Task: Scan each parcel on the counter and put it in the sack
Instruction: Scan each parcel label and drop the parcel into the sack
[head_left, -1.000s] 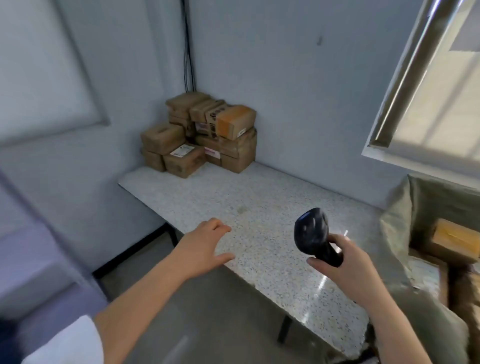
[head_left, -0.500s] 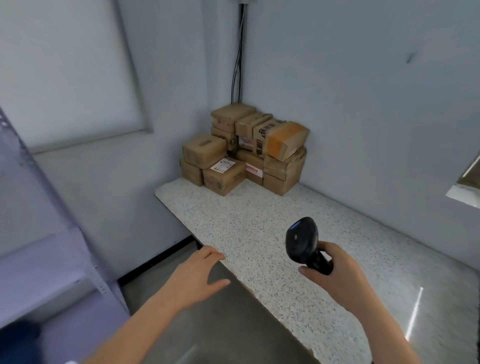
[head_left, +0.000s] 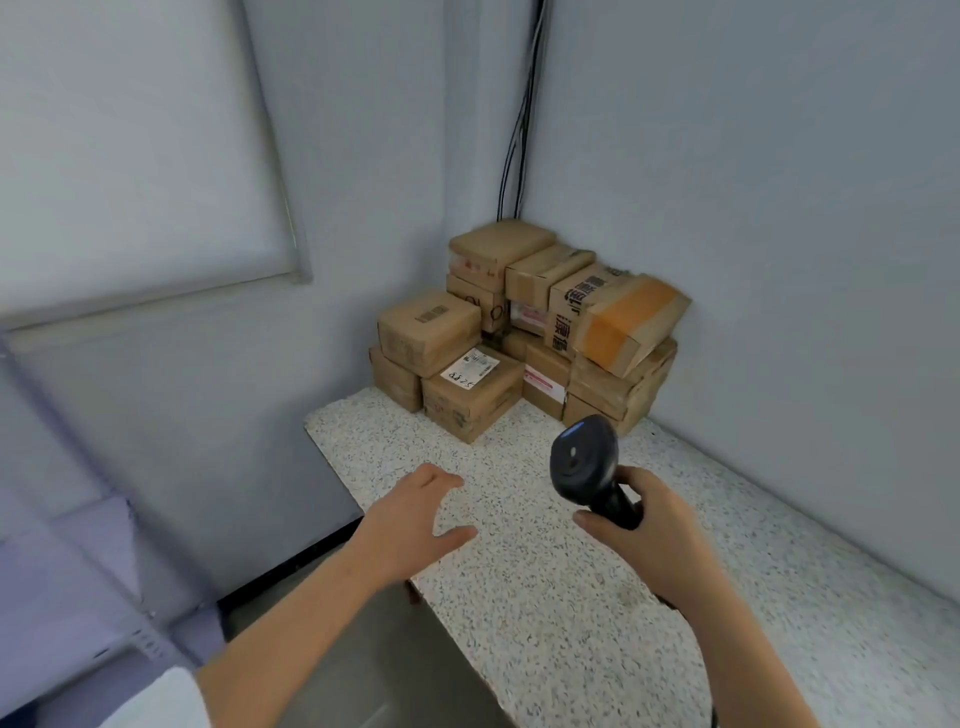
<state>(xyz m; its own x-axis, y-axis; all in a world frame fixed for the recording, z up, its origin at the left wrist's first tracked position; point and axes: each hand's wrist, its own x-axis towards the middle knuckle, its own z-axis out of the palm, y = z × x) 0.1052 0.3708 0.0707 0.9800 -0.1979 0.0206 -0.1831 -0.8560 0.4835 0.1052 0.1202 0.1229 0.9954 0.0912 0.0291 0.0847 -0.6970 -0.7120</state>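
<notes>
Several brown cardboard parcels (head_left: 524, 332) are stacked in the far corner of the speckled counter (head_left: 571, 597). The nearest one (head_left: 470, 397) carries a white label on top. My right hand (head_left: 641, 525) grips the handle of a black barcode scanner (head_left: 584, 462), held upright above the counter, its head toward the stack. My left hand (head_left: 415, 512) hovers open over the counter's left edge, fingers spread, short of the parcels. The sack is out of view.
Grey walls close the corner behind the stack, with black cables (head_left: 519, 119) running down to it. A window blind (head_left: 130, 145) hangs on the left wall. A grey shelf frame (head_left: 62, 545) stands at the lower left beside the floor gap.
The view has swung left, away from the sack, and closer to the parcel stack. Both hands have moved forward over the counter toward the parcels. The scanner stays in my right hand.
</notes>
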